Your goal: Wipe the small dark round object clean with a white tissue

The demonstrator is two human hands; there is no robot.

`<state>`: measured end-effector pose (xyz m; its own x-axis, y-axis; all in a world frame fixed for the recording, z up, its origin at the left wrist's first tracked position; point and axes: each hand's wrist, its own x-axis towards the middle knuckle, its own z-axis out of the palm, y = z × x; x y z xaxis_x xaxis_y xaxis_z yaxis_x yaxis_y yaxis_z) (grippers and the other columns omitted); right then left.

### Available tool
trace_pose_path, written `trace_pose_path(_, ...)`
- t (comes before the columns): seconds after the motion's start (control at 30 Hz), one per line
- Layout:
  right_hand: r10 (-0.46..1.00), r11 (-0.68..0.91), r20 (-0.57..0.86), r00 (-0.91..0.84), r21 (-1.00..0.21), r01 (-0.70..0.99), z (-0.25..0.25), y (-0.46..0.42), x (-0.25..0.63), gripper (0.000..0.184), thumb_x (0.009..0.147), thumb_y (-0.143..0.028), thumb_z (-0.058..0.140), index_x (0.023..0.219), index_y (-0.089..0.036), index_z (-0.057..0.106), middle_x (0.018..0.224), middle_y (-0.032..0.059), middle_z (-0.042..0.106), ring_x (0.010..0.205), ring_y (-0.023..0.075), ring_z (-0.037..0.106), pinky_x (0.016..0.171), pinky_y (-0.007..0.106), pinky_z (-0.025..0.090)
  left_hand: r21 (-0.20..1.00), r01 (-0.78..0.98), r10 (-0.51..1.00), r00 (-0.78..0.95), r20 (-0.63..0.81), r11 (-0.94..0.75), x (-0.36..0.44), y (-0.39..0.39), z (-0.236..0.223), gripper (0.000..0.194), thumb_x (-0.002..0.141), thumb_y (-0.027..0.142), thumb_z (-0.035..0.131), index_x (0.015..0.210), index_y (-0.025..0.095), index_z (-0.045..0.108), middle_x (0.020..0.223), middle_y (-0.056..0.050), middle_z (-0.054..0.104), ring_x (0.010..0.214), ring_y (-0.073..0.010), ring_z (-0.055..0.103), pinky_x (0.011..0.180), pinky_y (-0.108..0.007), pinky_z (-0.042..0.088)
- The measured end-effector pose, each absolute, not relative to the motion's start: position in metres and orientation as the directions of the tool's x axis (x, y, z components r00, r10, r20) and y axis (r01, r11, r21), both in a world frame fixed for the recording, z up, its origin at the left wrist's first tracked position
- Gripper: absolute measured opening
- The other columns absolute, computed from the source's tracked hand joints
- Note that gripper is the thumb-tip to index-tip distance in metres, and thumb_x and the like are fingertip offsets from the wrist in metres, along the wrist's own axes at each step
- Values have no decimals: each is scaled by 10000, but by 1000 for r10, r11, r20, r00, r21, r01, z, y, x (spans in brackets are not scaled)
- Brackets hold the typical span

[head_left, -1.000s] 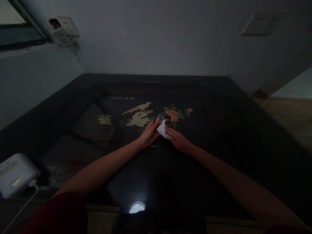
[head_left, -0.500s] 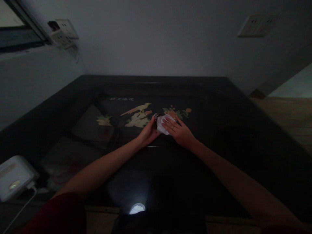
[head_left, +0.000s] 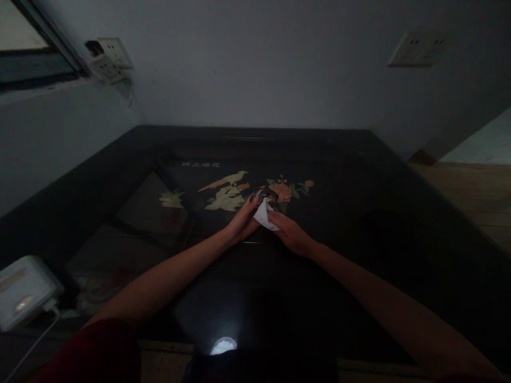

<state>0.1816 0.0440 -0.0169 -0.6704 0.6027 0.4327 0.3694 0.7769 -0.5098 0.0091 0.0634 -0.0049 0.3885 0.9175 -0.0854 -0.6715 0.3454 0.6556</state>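
Observation:
Both my hands meet over the middle of a dark glossy table [head_left: 359, 223] with a painted bird and flower panel. My left hand [head_left: 241, 223] has its fingers closed on a small dark shiny object [head_left: 265, 194] resting on the table. My right hand [head_left: 291, 234] pinches a white tissue [head_left: 264, 217] against that object's near side. The room is dim, so the object's details are hard to make out.
A white box with a cable [head_left: 22, 290] sits at the table's near left corner. Wall sockets [head_left: 107, 58] are at upper left and another socket plate [head_left: 417, 49] at upper right. A bright reflection [head_left: 223, 346] lies near the front edge. Wooden floor [head_left: 475, 191] shows on the right.
Half a second ago my right hand lay flat over the tissue on the object. It has drawn back toward me, pinching the tissue below the object. My left hand stayed put.

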Motion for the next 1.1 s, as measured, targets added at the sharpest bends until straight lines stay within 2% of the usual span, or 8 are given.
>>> trace_pose_path(0.1,578,799,417,-701,-463,384,-18,49,185,479,943,-194,361,1417,-132,390,1395,162,509,1327,247,439,1090,476,379,642,-686,923,373,-96,344,9,64,-3,416,866,265,603,1276,230,540,1103,-38,669,967,-161,620,933,-294,432)
trace_pose_path(0.23,564,825,398,-723,-312,472,-17,55,190,494,907,-130,387,1398,-100,422,1436,166,463,1365,263,383,1089,503,362,600,-693,908,387,-157,400,9,67,-4,339,916,324,518,1218,186,585,1051,-46,683,904,-157,622,896,-290,448)
trace_pose_path(0.37,549,831,407,-730,-170,530,-10,55,192,554,866,-51,381,1412,-139,411,1464,114,440,1408,242,305,1122,517,293,575,-691,889,429,-162,438,11,70,-8,433,916,453,476,1215,162,595,1021,-74,684,940,-185,615,898,-315,453)
trace_pose_path(0.53,552,812,450,-702,-97,576,-4,53,194,563,854,-24,369,1398,-156,438,1468,107,436,1413,239,296,1123,513,285,579,-691,887,441,-137,433,15,73,-12,546,883,541,486,1285,178,549,1112,-110,652,1029,-223,592,905,-345,454)
trace_pose_path(0.67,560,810,454,-694,-119,575,-6,51,191,568,841,-28,389,1390,-160,449,1435,118,478,1380,251,359,1096,513,336,605,-672,891,426,-157,428,11,72,-13,517,883,503,513,1287,182,546,1108,-100,656,1019,-214,600,905,-332,456)
trace_pose_path(0.8,569,818,453,-687,-227,528,-13,48,185,515,857,-78,412,1367,-131,469,1337,153,568,1283,264,483,1043,489,424,650,-653,909,388,-155,389,9,68,-10,460,873,400,575,1285,198,543,1099,-69,667,990,-188,614,920,-308,446)
trace_pose_path(0.97,581,812,490,-650,-411,416,-18,44,185,444,901,-136,382,1334,-139,476,1268,154,607,1211,247,548,1011,458,474,722,-626,924,379,-47,294,10,60,-4,603,797,353,685,1353,257,470,1229,-66,621,1071,-198,596,951,-322,435)
trace_pose_path(1.1,577,812,468,-669,-415,411,-17,45,187,452,892,-127,384,1335,-127,473,1281,164,600,1226,247,540,1021,454,466,746,-612,927,374,-18,262,10,58,-3,652,775,347,709,1369,263,452,1252,-70,610,1089,-197,593,973,-320,421)
